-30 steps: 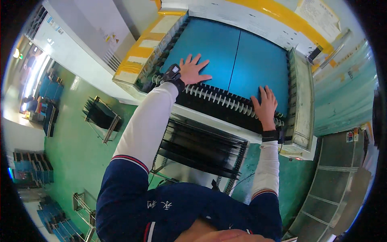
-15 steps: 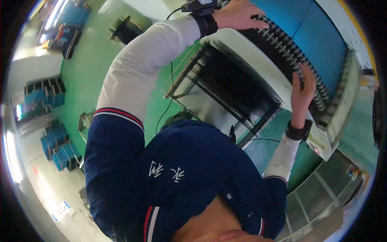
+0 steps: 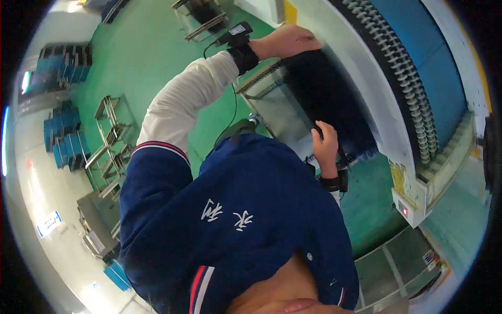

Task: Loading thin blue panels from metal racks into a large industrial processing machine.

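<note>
My left hand (image 3: 287, 42) is at the far end of a metal rack (image 3: 264, 83) filled with dark thin panels (image 3: 334, 94). Its fingers curl down at the panels' corner; whether a panel is between them is hidden. My right hand (image 3: 327, 149) is raised by the near end of the same panels, thumb and fingers apart, with nothing visible in it. Both wrists wear black straps, and a small device (image 3: 239, 30) sits on the left one. Right of the rack, a conveyor with rows of grey roller discs (image 3: 402, 68) runs along a white machine (image 3: 376, 78).
A blue surface (image 3: 434, 52) lies beyond the rollers. A small control box (image 3: 405, 210) is fixed at the machine's near corner. Another rack (image 3: 201, 18) stands far ahead, empty metal frames (image 3: 110, 136) stand at left, and a black cable (image 3: 235, 112) hangs beside my left arm.
Both hands have left the roller conveyor and come down to the panel rack on its left. My view has shifted, and the panels look less blurred.
</note>
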Demonstrator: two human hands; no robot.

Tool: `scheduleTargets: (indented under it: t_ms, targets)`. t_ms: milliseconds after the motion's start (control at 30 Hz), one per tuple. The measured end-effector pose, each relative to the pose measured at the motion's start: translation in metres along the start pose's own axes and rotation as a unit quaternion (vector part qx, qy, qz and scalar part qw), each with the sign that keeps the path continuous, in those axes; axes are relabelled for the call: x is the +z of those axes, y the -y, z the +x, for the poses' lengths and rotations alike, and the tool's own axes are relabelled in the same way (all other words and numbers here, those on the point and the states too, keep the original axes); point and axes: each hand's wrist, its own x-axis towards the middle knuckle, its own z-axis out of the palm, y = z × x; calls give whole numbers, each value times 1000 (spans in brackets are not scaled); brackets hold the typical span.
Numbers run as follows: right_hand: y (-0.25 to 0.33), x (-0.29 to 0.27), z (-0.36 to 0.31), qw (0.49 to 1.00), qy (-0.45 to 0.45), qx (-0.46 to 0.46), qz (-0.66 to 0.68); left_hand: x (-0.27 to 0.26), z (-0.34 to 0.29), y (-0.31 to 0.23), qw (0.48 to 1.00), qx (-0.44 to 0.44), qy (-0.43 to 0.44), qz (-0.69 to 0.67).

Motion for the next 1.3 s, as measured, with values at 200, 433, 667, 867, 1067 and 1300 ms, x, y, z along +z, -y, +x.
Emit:
scheduleTargets:
  t_ms: [200,433,667,867,1067,1300]
  targets:
    - [-2,-3,-9,998,47,-39,-26,-37,-116,29,993,-102,48,16]
    - [51,14,28,977,207,-32,52,-86,-151,12,986,-112,16,125]
    - [135,125,102,887,401,49,224,-95,-69,-124,974,197,-100,-42]
    - [183,204,141,900,425,92,17,-114,-75,-212,946,292,-71,-124]
    - [237,239,149,875,456,70,-146,-123,-109,-224,885,402,-78,-221]
    - [270,269,169,854,492,-36,-165,-112,-141,-248,843,488,-149,-172]
